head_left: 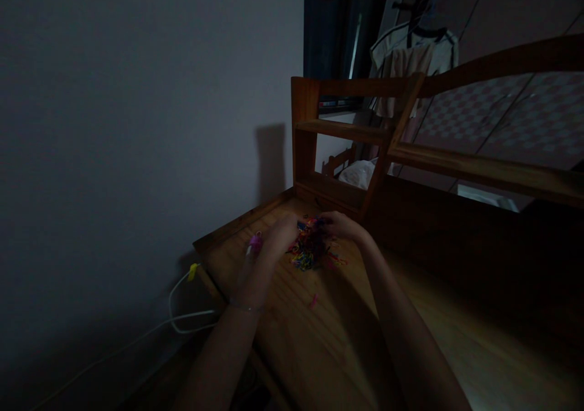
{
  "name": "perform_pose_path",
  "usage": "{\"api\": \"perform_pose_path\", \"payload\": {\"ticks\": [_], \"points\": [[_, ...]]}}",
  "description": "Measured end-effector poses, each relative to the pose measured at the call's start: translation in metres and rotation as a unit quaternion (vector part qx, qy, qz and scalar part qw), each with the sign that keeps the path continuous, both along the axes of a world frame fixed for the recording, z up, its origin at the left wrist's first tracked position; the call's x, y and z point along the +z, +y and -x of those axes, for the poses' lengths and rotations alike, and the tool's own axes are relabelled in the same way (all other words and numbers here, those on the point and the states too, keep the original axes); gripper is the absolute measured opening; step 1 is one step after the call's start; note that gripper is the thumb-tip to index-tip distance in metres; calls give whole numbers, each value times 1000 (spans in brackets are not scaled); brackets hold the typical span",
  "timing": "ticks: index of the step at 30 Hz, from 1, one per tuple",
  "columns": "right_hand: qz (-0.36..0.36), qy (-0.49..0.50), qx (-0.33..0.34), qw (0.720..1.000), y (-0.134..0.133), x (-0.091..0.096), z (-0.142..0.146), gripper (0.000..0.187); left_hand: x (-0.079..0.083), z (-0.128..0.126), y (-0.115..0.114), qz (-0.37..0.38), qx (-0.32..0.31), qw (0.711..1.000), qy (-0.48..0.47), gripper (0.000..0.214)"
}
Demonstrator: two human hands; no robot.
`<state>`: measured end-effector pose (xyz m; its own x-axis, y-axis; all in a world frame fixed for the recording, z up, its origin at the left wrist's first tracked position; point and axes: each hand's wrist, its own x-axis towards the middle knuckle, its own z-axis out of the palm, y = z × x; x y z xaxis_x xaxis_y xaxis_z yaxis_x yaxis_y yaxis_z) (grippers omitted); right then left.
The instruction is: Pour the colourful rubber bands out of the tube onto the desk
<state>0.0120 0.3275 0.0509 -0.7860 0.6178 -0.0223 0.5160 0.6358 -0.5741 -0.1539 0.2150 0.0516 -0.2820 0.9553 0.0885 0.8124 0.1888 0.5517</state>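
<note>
A loose pile of small, many-coloured bands (306, 258), looking like rubber bands, lies on the wooden desk top (296, 314). At the pile's left edge is my left hand (283, 232), its fingers curled inward. My right hand (341, 224) reaches over the pile's far right side with bent fingers pointing down. Both hands look closed, but dim light and the pile hide what is between the fingertips. Left of my left hand lies a purple bundle (255, 242) with a whitish piece below it. One pink piece (314, 301) sits apart, nearer to me.
A wooden shelf frame (305, 134) rises at the desk's back edge. The plain wall (150, 107) borders the left side. A white cable (171, 304) with a yellow tag (193, 272) hangs beside the desk. Clothes (410, 64) hang behind the shelf.
</note>
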Motion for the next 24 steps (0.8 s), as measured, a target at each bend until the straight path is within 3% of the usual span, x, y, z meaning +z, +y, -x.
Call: {"api": "perform_pose_path", "payload": {"ticks": [6,12,17,21,24], "points": [[69,40,45,996,0,7,-5,43,1,14,21,51,-114,992,-26,36],[11,0,-49,999,10,-7,-12,47,-6,40,55,77,-161,983,-33,50],[3,-29,-96,995,22,-26,-12,44,-27,44,74,76,-221,971,-53,40],[29,-34,-61,997,20,-33,0,44,-37,37,76,79,-260,961,-59,24],[50,-30,-19,998,16,-29,4,39,-30,35,71,74,-271,959,-44,18]]}}
